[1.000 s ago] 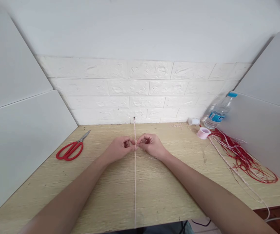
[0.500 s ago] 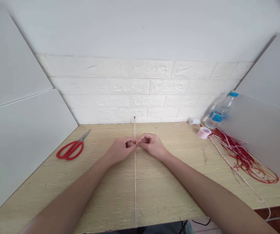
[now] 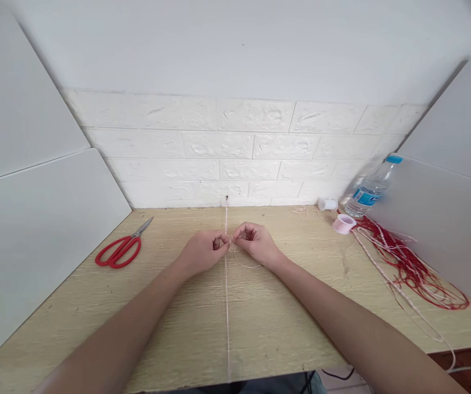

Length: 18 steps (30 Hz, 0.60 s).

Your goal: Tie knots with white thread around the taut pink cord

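Note:
A thin pale pink cord (image 3: 227, 317) runs straight from a small dark hook (image 3: 227, 197) low on the wall toward the table's front edge. Its far stretch, near the hook, looks braided. At the middle of this line my left hand (image 3: 206, 250) is closed, thumb and forefinger pinching the cord. Just right of it, my right hand (image 3: 256, 242) is closed too, its fingertips pinching a thin thread. A loose loop of that thread (image 3: 246, 266) hangs below the right fingers onto the table. The fingertips partly hide the point where thread and cord meet.
Red-handled scissors (image 3: 118, 251) lie at the left. At the right are a white spool (image 3: 327, 204), a pink spool (image 3: 344, 224), a water bottle (image 3: 369, 189) and a tangle of red cords (image 3: 408, 260). White panels (image 3: 50, 235) flank the wooden table (image 3: 170, 339).
My right fingertips have moved slightly right, away from the left ones, opening a small gap with thread in it. The loose loop has shifted a little left.

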Available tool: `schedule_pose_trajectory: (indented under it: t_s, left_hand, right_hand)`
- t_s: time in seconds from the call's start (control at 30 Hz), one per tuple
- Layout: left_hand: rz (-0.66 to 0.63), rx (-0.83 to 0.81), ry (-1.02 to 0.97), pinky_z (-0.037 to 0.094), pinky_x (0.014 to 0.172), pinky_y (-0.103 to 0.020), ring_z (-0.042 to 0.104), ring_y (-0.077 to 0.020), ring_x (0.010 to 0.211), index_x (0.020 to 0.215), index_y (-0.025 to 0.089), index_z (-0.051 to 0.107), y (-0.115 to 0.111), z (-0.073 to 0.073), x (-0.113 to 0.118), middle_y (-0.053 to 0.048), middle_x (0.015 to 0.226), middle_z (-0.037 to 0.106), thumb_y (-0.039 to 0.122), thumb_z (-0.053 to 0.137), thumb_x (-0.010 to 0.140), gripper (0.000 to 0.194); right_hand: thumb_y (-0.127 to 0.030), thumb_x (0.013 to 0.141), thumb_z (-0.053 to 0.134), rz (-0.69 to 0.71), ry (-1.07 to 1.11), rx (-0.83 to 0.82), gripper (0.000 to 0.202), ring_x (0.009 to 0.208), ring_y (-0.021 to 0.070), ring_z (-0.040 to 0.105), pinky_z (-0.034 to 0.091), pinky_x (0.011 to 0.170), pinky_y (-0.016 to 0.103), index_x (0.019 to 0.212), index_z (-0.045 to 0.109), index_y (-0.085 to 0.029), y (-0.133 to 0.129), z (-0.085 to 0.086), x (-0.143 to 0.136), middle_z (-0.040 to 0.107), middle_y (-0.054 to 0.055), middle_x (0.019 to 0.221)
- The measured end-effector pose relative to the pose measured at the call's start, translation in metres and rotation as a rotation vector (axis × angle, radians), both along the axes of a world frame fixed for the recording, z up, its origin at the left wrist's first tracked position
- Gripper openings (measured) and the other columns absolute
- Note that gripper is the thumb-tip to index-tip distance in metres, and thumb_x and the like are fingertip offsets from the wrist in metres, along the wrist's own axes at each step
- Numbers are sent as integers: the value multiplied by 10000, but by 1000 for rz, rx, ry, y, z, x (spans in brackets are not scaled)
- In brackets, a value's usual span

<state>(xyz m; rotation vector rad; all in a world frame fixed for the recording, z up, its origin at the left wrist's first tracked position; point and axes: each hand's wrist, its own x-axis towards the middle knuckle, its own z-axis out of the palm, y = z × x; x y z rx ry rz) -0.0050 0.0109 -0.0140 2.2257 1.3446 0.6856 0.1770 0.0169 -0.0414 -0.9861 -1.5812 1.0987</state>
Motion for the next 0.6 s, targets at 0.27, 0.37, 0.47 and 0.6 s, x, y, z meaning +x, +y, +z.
schedule_pose_trajectory:
  t_s: [0.27,0.37,0.47,0.6]
  left_hand:
    - [141,90,22,322,541,-248,470,-120,547,746,203,616,4,1,-4,28,572,539,349,546,765,163]
    - [199,112,11,333,550,-251,479,-125,560,737,200,615,4,1,-4,22,578,547,350,547,756,165]
    - [241,125,-33,341,554,-250,475,-122,555,719,195,603,5,2,-4,23,568,538,352,541,756,173]
    - [267,112,-116,338,539,-243,456,-111,538,701,189,579,5,4,-4,28,571,534,340,535,751,165]
  right_hand:
    - [-260,737,616,-10,35,30,100,571,88,423,337,526,225,768,589,-169,0,1,0,559,-10,695]
    - [-264,728,615,-26,23,14,107,564,89,416,331,517,223,772,592,-169,-1,2,1,558,-8,695]
    - [-268,717,616,-42,18,-10,117,567,90,418,331,516,220,772,587,-169,0,1,1,557,-6,702]
    - [-265,709,618,-52,23,-38,120,577,92,429,336,523,219,775,577,-174,2,-1,1,559,-5,715]
